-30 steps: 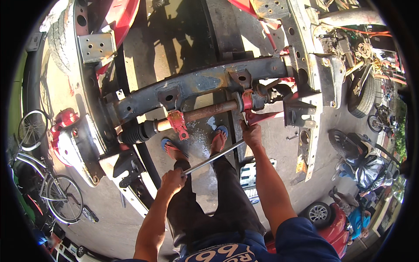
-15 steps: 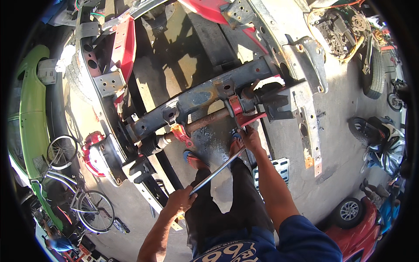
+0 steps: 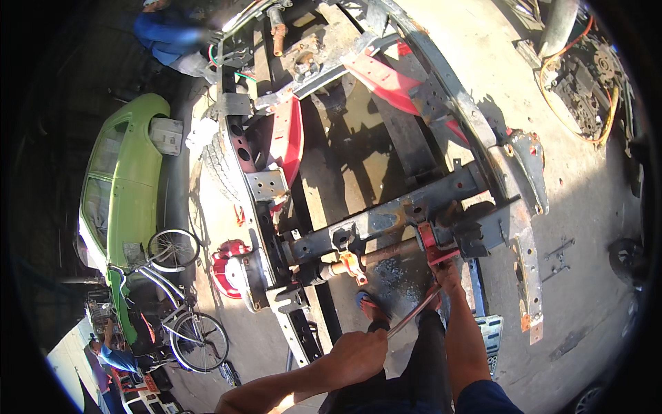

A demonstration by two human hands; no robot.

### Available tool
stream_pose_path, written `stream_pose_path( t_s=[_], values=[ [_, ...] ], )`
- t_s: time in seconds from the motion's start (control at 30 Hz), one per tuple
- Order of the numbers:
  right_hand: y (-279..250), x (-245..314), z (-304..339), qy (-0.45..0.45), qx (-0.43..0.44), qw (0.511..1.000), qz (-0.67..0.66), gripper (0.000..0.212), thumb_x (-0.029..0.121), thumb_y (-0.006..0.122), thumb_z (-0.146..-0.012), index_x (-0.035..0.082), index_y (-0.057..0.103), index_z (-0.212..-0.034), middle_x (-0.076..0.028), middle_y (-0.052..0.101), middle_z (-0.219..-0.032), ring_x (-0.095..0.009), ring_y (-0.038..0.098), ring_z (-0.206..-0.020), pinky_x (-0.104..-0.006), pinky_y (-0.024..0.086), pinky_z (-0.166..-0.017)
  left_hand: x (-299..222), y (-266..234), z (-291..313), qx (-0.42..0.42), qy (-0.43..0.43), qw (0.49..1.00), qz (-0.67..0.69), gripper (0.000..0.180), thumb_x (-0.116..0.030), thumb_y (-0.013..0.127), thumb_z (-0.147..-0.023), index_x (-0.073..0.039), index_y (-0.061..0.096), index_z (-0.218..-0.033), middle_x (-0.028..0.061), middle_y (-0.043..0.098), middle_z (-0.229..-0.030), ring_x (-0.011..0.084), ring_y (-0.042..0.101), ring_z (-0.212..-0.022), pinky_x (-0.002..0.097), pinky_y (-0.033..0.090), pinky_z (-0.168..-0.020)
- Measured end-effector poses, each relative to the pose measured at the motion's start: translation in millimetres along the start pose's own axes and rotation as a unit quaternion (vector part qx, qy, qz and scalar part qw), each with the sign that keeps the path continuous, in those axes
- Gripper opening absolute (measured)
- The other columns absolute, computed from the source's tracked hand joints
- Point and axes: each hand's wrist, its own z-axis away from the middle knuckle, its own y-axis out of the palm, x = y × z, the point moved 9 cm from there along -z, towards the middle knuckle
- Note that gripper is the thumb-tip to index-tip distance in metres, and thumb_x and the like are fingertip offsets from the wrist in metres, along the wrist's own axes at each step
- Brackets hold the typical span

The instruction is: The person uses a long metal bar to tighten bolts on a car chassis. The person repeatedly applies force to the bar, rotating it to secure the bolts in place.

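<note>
Head cam: L hand point(image 3: 358, 357) gripping slim, shiny metal bar point(image 3: 414, 314); R hand point(image 3: 449, 275), grip unclear.

1 shiny metal bar point(image 3: 414, 314), held aslant

Wide fisheye, from head height, facing down

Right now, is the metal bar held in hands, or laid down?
The metal bar is held: the left hand grips one end, the right hand is at the other, by the red bracket.
</note>
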Motion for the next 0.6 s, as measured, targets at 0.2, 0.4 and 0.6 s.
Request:
stream_pose_path(
  t_s=[0.2,0.4,0.6],
  values=[
    [13.2,34.5,3.3,-0.259,0.01,0.954,0.151,0.024,0.011,0.074,-0.087,0.006,0.069,-0.11,-0.005,0.072,-0.102,-0.016,0.067,-0.094,-0.0322,0.052,-0.084,141.7,44.0,-33.6,-0.079,-0.086,0.991,-0.063,0.031,-0.035,0.055,-0.095,-0.007,0.058,-0.109,0.018,0.068,-0.075,0.0399,0.07,-0.073,0.0525,0.056,-0.066],
    [19.8,52.4,28.1,-0.262,-0.072,0.894,0.357,0.022,0.024,0.071,-0.088,0.006,0.072,-0.102,-0.016,0.072,-0.091,-0.027,0.071,-0.087,-0.0367,0.052,-0.075,213.2,100.0,-79.4,-0.053,-0.06,0.997,0.006,0.026,-0.028,0.058,-0.087,-0.01,0.06,-0.106,0.0217,0.068,-0.078,0.0428,0.069,-0.078,0.0532,0.057,-0.07],
    [26.2,70.2,40.7,-0.337,-0.114,0.867,0.35,0.021,0.026,0.069,-0.088,0.007,0.073,-0.096,-0.019,0.072,-0.088,-0.036,0.07,-0.086,-0.0395,0.052,-0.073,212.5,81.6,-84.1,-0.031,-0.083,0.996,0.006,0.028,-0.026,0.062,-0.082,-0.009,0.064,-0.104,0.0223,0.069,-0.082,0.042,0.069,-0.082,0.0515,0.057,-0.074]
  ],
)
